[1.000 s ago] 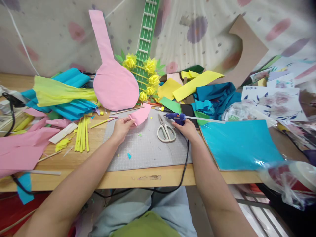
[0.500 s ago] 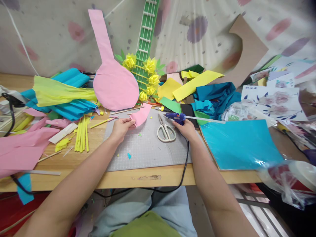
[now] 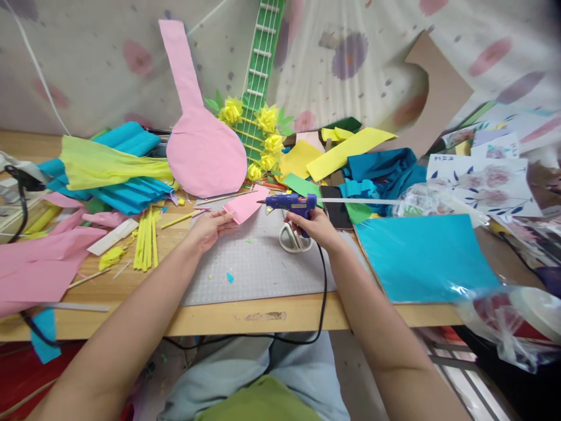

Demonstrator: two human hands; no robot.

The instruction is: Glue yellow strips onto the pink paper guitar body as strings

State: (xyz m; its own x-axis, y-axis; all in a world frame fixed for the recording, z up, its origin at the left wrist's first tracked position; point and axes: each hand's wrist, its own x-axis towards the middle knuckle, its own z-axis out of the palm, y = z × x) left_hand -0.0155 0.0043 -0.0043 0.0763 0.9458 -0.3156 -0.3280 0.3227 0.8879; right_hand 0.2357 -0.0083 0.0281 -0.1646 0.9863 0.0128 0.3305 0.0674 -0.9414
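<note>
Between the fingertips of my left hand [image 3: 211, 229] is the near end of a pink paper piece [image 3: 249, 203], held over the grey cutting mat [image 3: 263, 266]. My right hand [image 3: 316, 225] is wrapped round the handle of a blue hot glue gun [image 3: 291, 202]. The nozzle points left, close to the right part of the pink paper; I cannot tell if they touch. A long pale glue stick [image 3: 357, 201] sticks out of the gun's back. White-handled scissors [image 3: 294, 238] lie on the mat, partly hidden behind the gun and my right hand.
A pink paper guitar-like shape [image 3: 205, 152] leans at the back beside a green neck [image 3: 258, 70] with yellow paper flowers [image 3: 267, 118]. Yellow sticks [image 3: 146, 240] and crepe paper lie left. A blue sheet [image 3: 425, 257] lies right. The gun's black cord [image 3: 325, 292] hangs over the table edge.
My right hand has lifted the glue gun and moved it left, over the scissors and up to the pink paper. My left hand has shifted slightly left and turned the paper a little.
</note>
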